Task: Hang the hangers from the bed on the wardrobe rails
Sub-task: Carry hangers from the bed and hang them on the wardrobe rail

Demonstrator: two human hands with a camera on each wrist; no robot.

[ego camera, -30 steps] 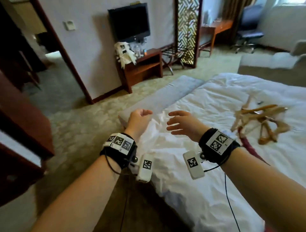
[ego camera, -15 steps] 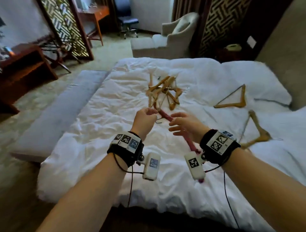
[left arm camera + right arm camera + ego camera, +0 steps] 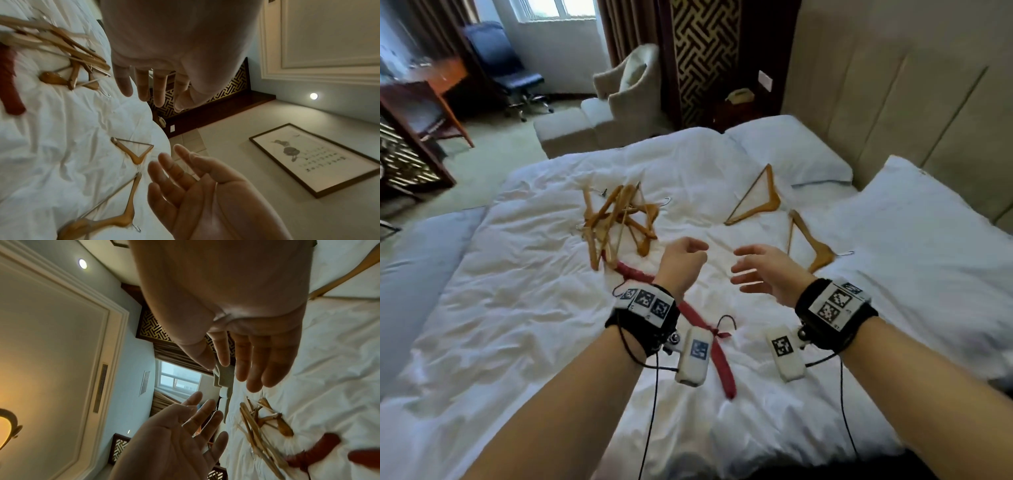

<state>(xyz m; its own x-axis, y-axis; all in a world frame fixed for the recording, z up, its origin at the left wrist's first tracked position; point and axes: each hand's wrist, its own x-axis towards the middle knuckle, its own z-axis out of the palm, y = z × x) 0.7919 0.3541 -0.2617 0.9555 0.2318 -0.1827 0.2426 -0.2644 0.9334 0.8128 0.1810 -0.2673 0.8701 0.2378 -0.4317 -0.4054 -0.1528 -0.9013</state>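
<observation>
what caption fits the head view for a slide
Both empty hands, left hand and right hand, hover over a bed strewn with wooden hangers and one red hanger.

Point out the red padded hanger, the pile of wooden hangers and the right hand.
red padded hanger point(image 3: 697, 318), head view, middle of its padded bar.
pile of wooden hangers point(image 3: 619, 219), head view, centre of the tangle.
right hand point(image 3: 767, 270), head view, back of the hand.

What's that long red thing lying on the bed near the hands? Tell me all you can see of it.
The red hanger looks padded, wrapped in dark red fabric, with a small bow and a thin dark hook at its middle. It lies flat on the white bed, slanting from the pile of wooden hangers toward the bed's near edge. Its far end reaches into that pile; whether they touch is unclear. The left wrist hides part of it. Neither hand holds it.
</observation>
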